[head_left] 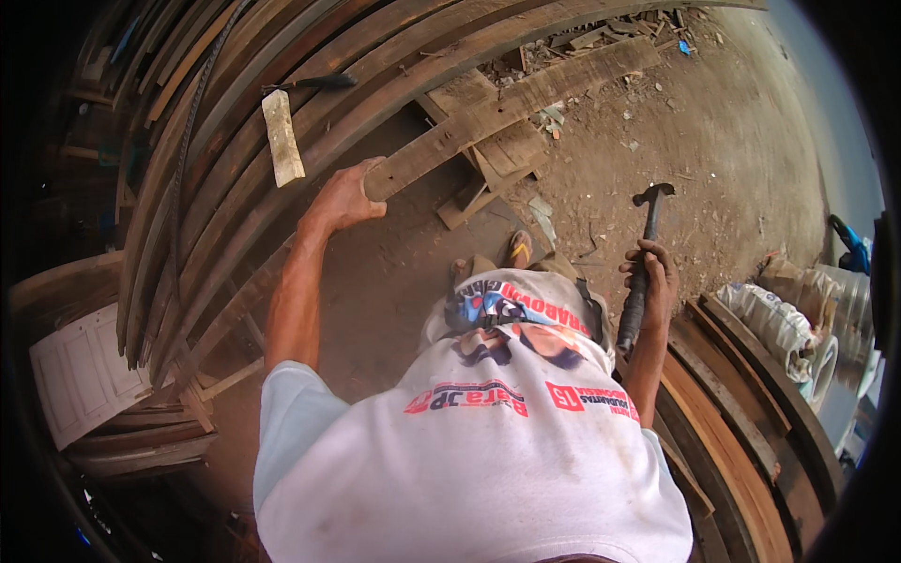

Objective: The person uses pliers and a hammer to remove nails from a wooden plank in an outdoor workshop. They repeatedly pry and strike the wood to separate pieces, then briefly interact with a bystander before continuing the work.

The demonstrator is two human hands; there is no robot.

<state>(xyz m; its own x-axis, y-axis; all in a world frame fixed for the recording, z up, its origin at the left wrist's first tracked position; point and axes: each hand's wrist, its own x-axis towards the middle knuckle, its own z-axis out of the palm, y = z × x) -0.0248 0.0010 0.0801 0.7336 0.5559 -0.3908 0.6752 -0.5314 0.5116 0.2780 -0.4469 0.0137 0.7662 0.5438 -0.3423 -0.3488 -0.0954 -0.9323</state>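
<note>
My left hand is closed around the near end of a long, weathered wooden plank. The plank slants away to the upper right, its middle lying over a low wooden stand. On the right, my right hand grips a claw hammer by its dark handle. The hammer's head points up and away from me, apart from the plank.
Long boards are stacked at the left. A pale wood block and a black-handled tool lie on them. More boards and white sacks are at the right. Wood scraps litter the far dirt floor.
</note>
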